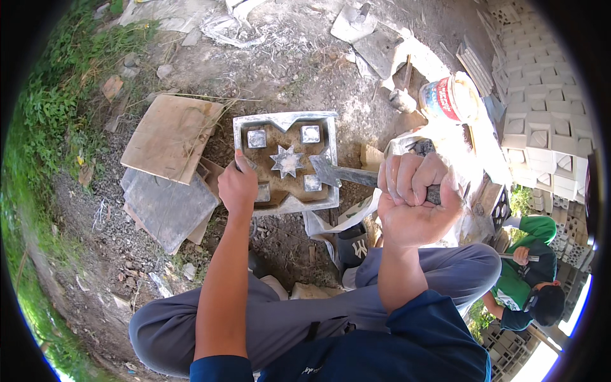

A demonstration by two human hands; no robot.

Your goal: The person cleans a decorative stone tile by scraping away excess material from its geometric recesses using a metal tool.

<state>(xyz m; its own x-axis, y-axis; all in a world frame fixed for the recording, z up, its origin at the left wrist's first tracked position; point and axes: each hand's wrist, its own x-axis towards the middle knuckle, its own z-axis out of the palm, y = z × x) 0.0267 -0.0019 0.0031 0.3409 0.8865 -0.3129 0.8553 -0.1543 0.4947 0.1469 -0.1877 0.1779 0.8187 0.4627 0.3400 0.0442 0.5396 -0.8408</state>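
A grey rectangular metal mould (pixel 286 205) lies on the ground in front of me. Inside it are an eight-pointed star (pixel 287 162) in the middle and several square blocks (pixel 310 134) towards the corners. V-shaped notches mark its far and near walls. My left hand (pixel 238 186) is closed on the mould's left wall, with a fingertip over the rim. In a fist, my right hand (pixel 417 194) grips a flat metal scraper (pixel 353 176) by its handle. The scraper's flared blade is at the mould's right wall, beside a square block; whether it touches is unclear.
Flat boards (pixel 172 137) are stacked left of the mould. Beyond my right hand stand a bucket (pixel 449 99) and a mallet-like tool (pixel 403 99). Pale patterned blocks (pixel 541 95) are piled at far right. Another person (pixel 528 274) sits at the right.
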